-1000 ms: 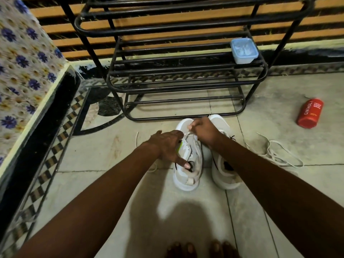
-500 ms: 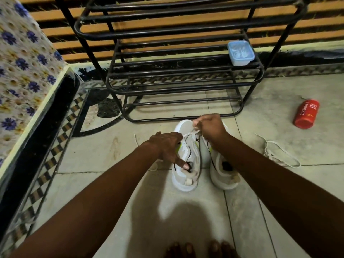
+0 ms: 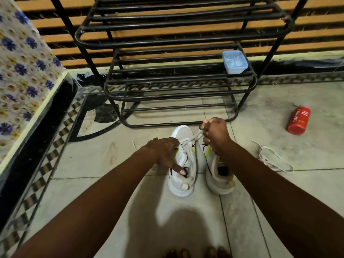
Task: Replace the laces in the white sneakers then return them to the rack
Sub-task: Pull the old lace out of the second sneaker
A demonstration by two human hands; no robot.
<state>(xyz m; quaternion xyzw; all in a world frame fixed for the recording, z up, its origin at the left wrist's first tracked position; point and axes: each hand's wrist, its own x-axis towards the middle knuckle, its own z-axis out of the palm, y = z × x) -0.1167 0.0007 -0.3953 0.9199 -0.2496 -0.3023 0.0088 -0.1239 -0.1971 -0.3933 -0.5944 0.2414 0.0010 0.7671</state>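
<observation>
Two white sneakers stand side by side on the floor, toes toward the rack: the left sneaker (image 3: 183, 183) and the right sneaker (image 3: 222, 185). My left hand (image 3: 163, 151) rests on the left sneaker's side, its thumb pressing at the shoe's opening. My right hand (image 3: 216, 135) grips a white lace (image 3: 191, 139) and holds it taut up and to the right from the left sneaker's eyelets. A loose white lace (image 3: 273, 159) lies on the floor to the right. The black metal shoe rack (image 3: 178, 79) stands just beyond the sneakers.
A pale blue lidded box (image 3: 235, 61) sits on the rack's right end. A red Cinthol can (image 3: 298, 120) lies on the floor at right. A floral-covered raised ledge (image 3: 22, 75) runs along the left. My toes (image 3: 195, 253) show at the bottom edge.
My right hand has pulled the lace farther up and right, away from the left sneaker, drawing it tighter. My left hand stays on that sneaker.
</observation>
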